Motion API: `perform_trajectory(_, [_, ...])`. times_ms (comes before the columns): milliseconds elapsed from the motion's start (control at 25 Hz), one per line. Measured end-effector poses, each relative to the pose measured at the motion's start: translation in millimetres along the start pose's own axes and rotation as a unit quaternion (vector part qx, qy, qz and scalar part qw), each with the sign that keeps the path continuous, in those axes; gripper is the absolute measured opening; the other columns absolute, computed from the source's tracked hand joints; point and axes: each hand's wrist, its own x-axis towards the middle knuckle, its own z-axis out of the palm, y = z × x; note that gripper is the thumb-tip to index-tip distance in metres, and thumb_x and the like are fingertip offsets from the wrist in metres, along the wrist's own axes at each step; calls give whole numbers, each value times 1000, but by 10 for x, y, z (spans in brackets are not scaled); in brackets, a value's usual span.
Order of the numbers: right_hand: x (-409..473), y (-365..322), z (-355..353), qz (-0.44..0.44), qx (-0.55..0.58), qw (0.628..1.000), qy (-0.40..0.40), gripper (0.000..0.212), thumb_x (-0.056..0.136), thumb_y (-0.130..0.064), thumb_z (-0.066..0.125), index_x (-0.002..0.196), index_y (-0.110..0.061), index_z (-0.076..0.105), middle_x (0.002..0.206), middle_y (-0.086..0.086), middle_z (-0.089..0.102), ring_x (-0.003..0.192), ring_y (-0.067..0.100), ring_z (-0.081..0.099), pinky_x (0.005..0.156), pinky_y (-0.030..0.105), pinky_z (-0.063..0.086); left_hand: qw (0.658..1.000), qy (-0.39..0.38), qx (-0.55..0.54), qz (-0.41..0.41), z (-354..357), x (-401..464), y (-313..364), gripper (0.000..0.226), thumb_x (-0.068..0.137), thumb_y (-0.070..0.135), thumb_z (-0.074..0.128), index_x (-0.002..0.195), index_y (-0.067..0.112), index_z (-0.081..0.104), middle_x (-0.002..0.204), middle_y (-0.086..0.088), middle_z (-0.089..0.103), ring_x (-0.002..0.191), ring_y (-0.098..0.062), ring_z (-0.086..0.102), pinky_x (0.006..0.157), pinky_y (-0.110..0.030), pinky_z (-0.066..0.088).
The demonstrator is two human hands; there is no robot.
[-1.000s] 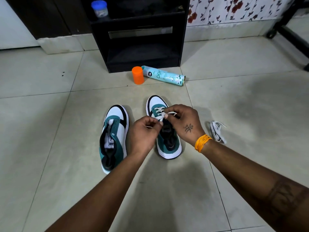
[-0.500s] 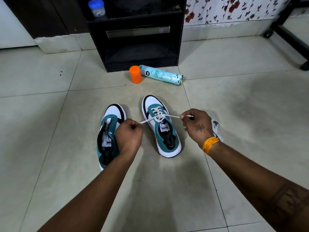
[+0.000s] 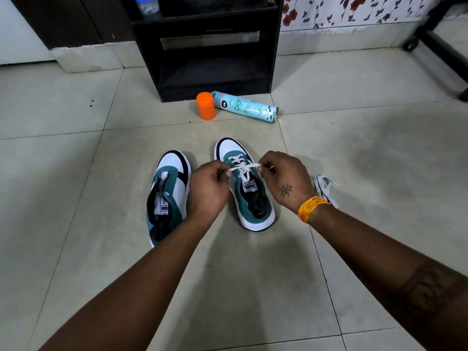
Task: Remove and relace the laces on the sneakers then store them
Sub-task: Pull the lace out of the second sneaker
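Both hands pinch lace ends over the right sneaker (image 3: 244,183): left hand (image 3: 207,188) one end, right hand (image 3: 283,178) the other. Left of that sneaker stands the unlaced sneaker (image 3: 168,193); right of it lies a loose lace (image 3: 325,187).

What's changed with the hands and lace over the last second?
Both hands, left and right, pulled the lace ends apart, then came back in over the right sneaker, still pinching them. Left sneaker, spare lace, can and cap stayed put.

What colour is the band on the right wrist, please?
Orange-yellow wristband, shown in the head view.
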Motion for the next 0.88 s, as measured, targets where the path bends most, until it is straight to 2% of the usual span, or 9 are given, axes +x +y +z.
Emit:
perform_trajectory(160, [-49,275,-121,123,-51,991,-8,8,89,-21,66,95,-18,71,96,8,70,91,35,67,77,44,55,993,39,60,-95,-123,45,-165,13,91,15,68,99,18,78,98,1,77,92,-21,71,76,-23,43])
perform_trajectory(320, [-29,70,-75,28,-46,995,-79,46,88,-18,62,134,-25,59,123,5,59,90,30,66,81,39,54,998,-31,48,-7,-34,10,-8,41,87,16,63,127,22,71,124,3,72,104,-18,69,94,-25,50])
perform_trajectory(400, [28,-46,-24,-23,-36,996,-82,38,90,-16,60,127,-25,64,119,3,60,86,27,64,74,34,50,998,-39,33,37,25,-28,79,28,89,14,66,115,23,75,111,3,75,92,-18,70,88,-29,54])
perform_trajectory(480, [66,-54,-8,-31,-29,997,-67,23,91,-18,61,111,-23,71,107,1,65,85,26,65,70,30,45,999,-29,24,36,13,-21,102,11,94,21,65,83,21,69,77,5,69,71,-17,64,69,-31,51])
perform_trajectory(600, [40,5,-77,17,-29,998,-50,18,88,-22,63,100,-26,77,92,-2,69,82,23,65,72,32,50,997,-10,54,-47,-54,41,-23,37,94,30,63,63,16,48,53,2,50,53,-17,53,56,-32,39])
perform_trajectory(680, [27,7,-159,68,-54,991,-98,24,82,-27,62,97,-28,80,91,-3,74,88,25,66,77,34,54,989,-37,63,-131,-151,57,-66,17,83,37,64,85,20,69,70,3,69,69,-24,69,68,-34,56])
perform_trajectory(760, [82,-27,-244,107,-77,983,-125,28,80,-31,62,102,-31,80,97,-5,75,95,24,67,83,34,55,984,-34,69,-162,-177,-8,-4,43,80,30,69,123,26,67,110,2,73,99,-25,70,85,-37,56])
perform_trajectory(800, [129,-49,-270,105,-81,984,-116,29,81,-30,63,106,-32,79,101,-5,74,97,22,66,85,34,54,988,-1,77,-136,-158,-37,34,46,81,23,70,127,25,62,119,1,68,105,-24,66,83,-34,51])
perform_trajectory(880, [222,-90,-256,61,-50,992,-96,28,86,-24,62,109,-30,77,103,-4,72,93,19,66,86,34,53,995,48,55,-63,-98,-96,164,28,83,18,68,109,25,64,107,6,67,95,-18,64,74,-32,47])
